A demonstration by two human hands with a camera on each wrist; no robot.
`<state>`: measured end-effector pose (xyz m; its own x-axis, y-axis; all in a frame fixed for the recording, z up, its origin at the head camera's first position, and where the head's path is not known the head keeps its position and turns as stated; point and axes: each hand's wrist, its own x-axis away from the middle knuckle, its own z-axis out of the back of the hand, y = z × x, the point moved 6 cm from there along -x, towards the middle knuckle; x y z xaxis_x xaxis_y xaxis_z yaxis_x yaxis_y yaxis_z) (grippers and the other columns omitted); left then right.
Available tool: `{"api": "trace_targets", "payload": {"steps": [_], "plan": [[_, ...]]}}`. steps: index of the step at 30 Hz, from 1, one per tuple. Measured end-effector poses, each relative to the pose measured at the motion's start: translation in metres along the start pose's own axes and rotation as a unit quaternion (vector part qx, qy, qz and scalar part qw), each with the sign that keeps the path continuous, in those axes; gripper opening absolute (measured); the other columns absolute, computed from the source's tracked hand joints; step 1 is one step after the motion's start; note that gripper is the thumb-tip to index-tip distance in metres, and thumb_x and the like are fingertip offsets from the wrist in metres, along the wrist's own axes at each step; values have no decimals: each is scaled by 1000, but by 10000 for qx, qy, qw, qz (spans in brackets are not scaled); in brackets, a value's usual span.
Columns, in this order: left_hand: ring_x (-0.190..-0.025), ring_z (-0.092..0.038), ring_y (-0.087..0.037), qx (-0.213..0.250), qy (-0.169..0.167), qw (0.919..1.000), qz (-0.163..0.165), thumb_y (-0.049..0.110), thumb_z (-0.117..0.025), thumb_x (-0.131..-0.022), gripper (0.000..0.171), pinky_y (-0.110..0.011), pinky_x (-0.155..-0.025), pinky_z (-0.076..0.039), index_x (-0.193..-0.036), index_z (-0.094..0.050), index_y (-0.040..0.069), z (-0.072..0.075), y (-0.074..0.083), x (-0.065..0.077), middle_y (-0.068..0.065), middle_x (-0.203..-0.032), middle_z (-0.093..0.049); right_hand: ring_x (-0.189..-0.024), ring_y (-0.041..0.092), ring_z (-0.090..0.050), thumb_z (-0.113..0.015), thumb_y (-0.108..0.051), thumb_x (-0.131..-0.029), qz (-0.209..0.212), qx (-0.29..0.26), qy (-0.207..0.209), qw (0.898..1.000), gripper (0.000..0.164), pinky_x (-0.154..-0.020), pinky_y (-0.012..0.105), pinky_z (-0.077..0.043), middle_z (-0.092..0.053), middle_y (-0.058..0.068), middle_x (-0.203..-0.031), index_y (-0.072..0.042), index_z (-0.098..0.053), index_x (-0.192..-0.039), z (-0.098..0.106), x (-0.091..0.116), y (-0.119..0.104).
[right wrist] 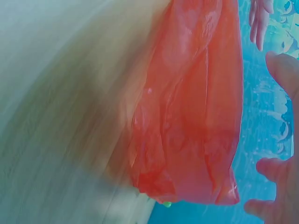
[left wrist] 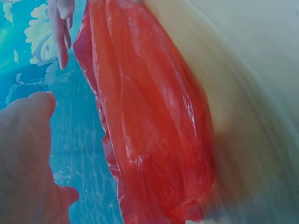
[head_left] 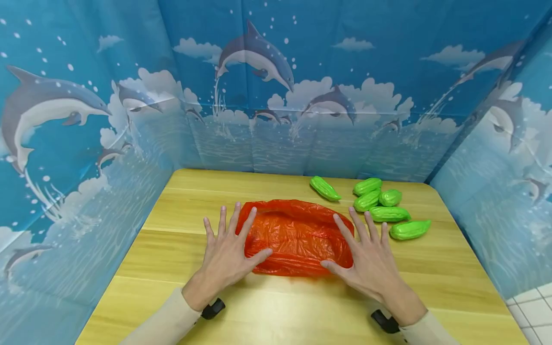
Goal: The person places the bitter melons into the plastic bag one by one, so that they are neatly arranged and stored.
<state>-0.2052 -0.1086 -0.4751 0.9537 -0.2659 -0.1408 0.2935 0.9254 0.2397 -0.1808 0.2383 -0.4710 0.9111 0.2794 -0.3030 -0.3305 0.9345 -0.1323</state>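
Note:
A red plastic bag (head_left: pixel 297 235) stands on the table with its mouth spread wide toward me. My left hand (head_left: pixel 228 256) hovers at its left side, fingers straight and splayed, the thumb over the near rim. On the right side, my right hand (head_left: pixel 368 261) mirrors it, fingers fanned out. The left wrist view shows the bag's crinkled side (left wrist: pixel 145 116) apart from the visible fingers. A gap also separates the fingers from the bag (right wrist: pixel 191 116) in the right wrist view. Neither hand grips anything.
Several bright green, ridged, gourd-like vegetables (head_left: pixel 390 214) lie beyond my right hand, and one (head_left: pixel 325 188) lies apart behind the bag. The wooden table (head_left: pixel 172 258) has rounded far corners. A blue dolphin-print curtain (head_left: pixel 302 143) encloses the back and sides.

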Motion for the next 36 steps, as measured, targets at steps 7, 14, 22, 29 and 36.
{"api": "trace_targets", "payload": {"steps": [7, 14, 22, 29, 36], "plan": [[-181, -7, -60, 115, -52, 9999, 59, 92, -53, -102, 111, -98, -133, 1, -189, -16, 35, -4, -4, -8, -12, -199, -3, -174, 62, -27, -79, -78, -96, -175, -271, 62, 9995, 111, -131, 94, -23, -23, 15, -196, -34, -31, -187, 3, 0, 12], [-180, -10, -60, 161, -154, 9997, 138, 88, -54, -105, 108, -96, -135, -2, -190, -14, 34, -9, -12, -17, -16, -198, -8, -171, 63, -32, -80, -72, -99, -244, -308, 214, 9990, 107, -131, 93, -26, -30, 20, -192, -34, -32, -187, 8, -1, 29], [-179, -18, -61, 272, -232, 9992, 190, 83, -56, -108, 105, -93, -136, -17, -190, -16, 30, -14, -21, -28, -22, -196, -19, -163, 65, -39, -79, -68, -101, -387, -177, 346, 9985, 105, -125, 92, -33, -38, 27, -186, -30, -31, -187, 10, 3, 55], [-166, -46, -62, 659, -268, 9973, 165, 72, -64, -111, 103, -79, -123, -54, -190, -16, 27, -17, -25, -32, -27, -193, -26, -150, 70, -48, -81, -63, -102, -645, -125, 398, 9970, 97, -116, 90, -43, -41, 32, -182, -20, -44, -181, 11, 6, 83], [-154, -59, -62, 1032, -417, 9931, 363, 66, -68, -111, 102, -72, -100, -68, -190, -14, 30, -22, -31, -35, -27, -188, -36, -145, 76, -49, -76, -64, -106, -1141, -259, 177, 9930, 99, -107, 94, -46, -39, 38, -180, -14, -38, -183, 7, 11, 114]]}}
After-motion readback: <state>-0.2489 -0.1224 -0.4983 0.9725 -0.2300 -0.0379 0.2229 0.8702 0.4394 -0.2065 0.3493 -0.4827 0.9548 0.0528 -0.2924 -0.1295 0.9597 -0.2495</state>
